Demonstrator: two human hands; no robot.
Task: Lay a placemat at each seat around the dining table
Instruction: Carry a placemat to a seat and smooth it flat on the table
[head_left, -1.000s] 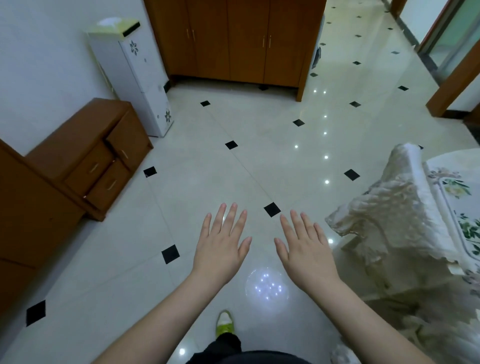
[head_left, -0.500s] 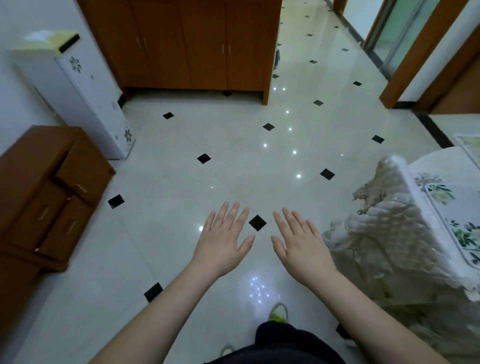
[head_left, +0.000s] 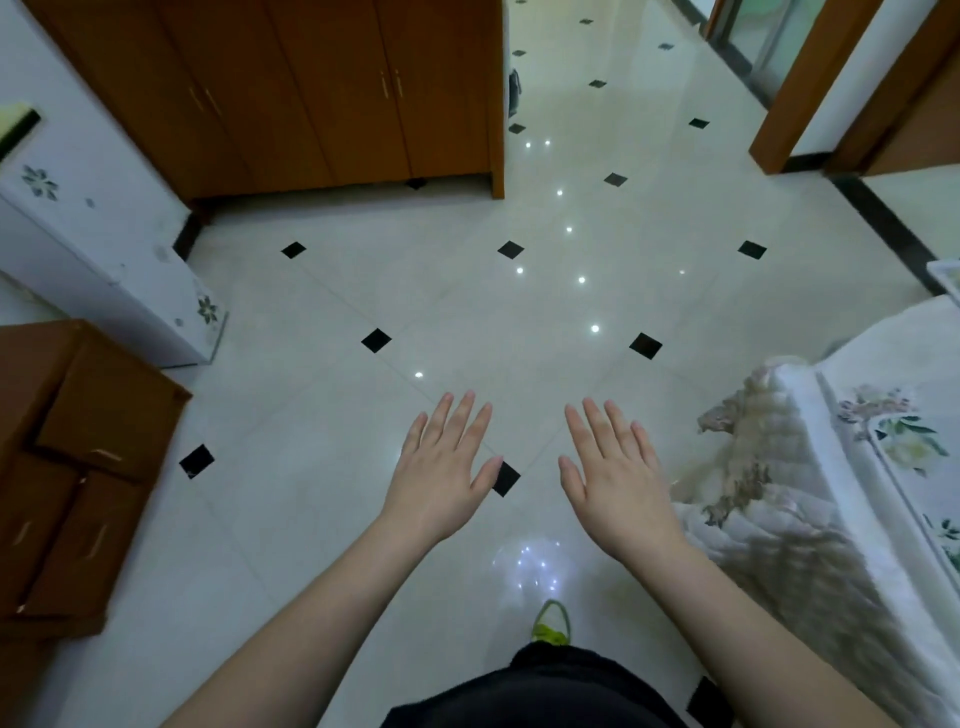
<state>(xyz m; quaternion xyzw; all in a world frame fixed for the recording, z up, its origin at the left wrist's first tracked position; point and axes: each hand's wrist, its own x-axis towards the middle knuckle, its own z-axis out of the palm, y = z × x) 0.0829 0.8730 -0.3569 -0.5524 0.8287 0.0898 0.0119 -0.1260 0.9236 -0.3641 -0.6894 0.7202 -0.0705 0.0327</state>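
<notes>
My left hand (head_left: 447, 467) and my right hand (head_left: 615, 475) are stretched out in front of me, palms down, fingers straight and spread, holding nothing. They hover over the tiled floor. At the right edge stands the dining table (head_left: 893, 364) under a white lace-edged cloth that hangs in folds. A floral placemat (head_left: 904, 441) lies on its near corner, and the edge of another mat (head_left: 948, 275) shows further back. My right hand is a short way left of the hanging cloth, not touching it.
A low brown drawer cabinet (head_left: 78, 457) stands at the left, a white floral-printed appliance (head_left: 98, 239) behind it. A tall wooden wardrobe (head_left: 311, 93) fills the back. A doorway frame (head_left: 810, 88) is at the upper right. Glossy floor (head_left: 467, 312) lies between. My green shoe (head_left: 551, 621) shows below.
The view has swung right and forward: the cabinet and white appliance slid left, the doorway came into sight. Both hands stay spread and empty.
</notes>
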